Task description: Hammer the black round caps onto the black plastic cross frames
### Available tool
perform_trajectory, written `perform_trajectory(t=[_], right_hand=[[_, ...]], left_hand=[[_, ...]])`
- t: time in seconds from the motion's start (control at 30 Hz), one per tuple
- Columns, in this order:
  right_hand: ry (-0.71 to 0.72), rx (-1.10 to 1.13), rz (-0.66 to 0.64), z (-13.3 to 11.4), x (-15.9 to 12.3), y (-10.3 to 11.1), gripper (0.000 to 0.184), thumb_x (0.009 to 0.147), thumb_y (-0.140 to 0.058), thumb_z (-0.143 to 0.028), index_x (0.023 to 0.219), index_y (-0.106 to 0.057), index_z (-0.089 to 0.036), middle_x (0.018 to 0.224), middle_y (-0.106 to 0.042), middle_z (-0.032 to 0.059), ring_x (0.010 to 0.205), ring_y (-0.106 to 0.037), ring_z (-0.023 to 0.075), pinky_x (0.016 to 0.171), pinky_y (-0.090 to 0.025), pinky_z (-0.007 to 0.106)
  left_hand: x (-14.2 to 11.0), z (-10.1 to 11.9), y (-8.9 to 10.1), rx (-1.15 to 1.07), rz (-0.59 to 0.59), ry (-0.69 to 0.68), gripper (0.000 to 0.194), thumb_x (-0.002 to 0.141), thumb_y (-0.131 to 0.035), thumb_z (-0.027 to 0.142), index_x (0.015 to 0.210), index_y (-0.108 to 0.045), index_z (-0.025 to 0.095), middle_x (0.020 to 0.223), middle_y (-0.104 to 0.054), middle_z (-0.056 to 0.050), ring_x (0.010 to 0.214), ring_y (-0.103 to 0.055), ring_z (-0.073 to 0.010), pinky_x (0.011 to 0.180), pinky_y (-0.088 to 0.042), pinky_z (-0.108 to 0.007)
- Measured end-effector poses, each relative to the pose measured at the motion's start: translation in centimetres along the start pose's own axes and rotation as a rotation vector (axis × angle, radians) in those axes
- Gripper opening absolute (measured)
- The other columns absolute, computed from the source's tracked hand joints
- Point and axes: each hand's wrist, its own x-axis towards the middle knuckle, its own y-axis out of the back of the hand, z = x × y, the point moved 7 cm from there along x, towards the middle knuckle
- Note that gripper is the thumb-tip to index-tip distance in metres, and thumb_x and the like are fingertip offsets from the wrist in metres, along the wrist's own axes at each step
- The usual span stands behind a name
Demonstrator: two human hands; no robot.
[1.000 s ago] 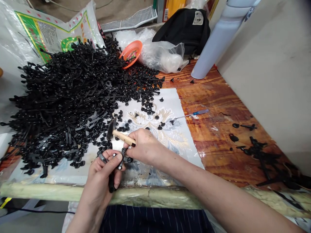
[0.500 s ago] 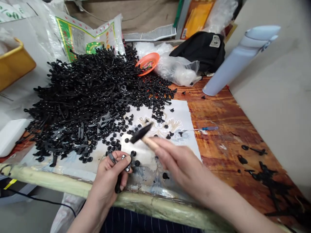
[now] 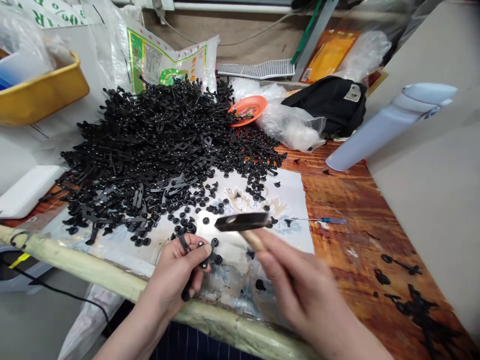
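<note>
The left hand has its fingers curled and its thumb pressed down, grasping a black part, a plastic strip with round studs, whose lower end hangs below the fingers. The right hand is clenched around the wooden handle of a small hammer. The hand and hammer are blurred, and the steel head sits near the black part, not touching it. Both hands are over a printed white sheet, with a few loose studs lying just beside them. More studs spread across the sheet toward a big heap of black strips on the left. A screwdriver lies at the sheet's right edge, on a varnished wooden table, where more black pieces are scattered. Beyond the heap are a woven sack, an orange dish, a clear plastic bag, a black bag and a pale blue tube, with a yellow tub at the far left
</note>
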Motion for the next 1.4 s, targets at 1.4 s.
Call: perform_trajectory(t=[1.4], right_hand=[[-0.476,0.537,-0.215,3.1,1.6,-3.6,0.032,0.069,-0.072,-0.04,0.088,-0.063,-0.016,0.066,-0.053,-0.0039,0.051,-0.043,0.01,0.048,-0.036,0.022]], left_hand=[[-1.7,0.3,-1.3,0.16,-0.291,-0.171,0.016,0.074,-0.066,0.03,0.074,-0.055,0.019,0.049,-0.053,0.008,0.03,-0.034,-0.0031,0.032,-0.026,-0.015]])
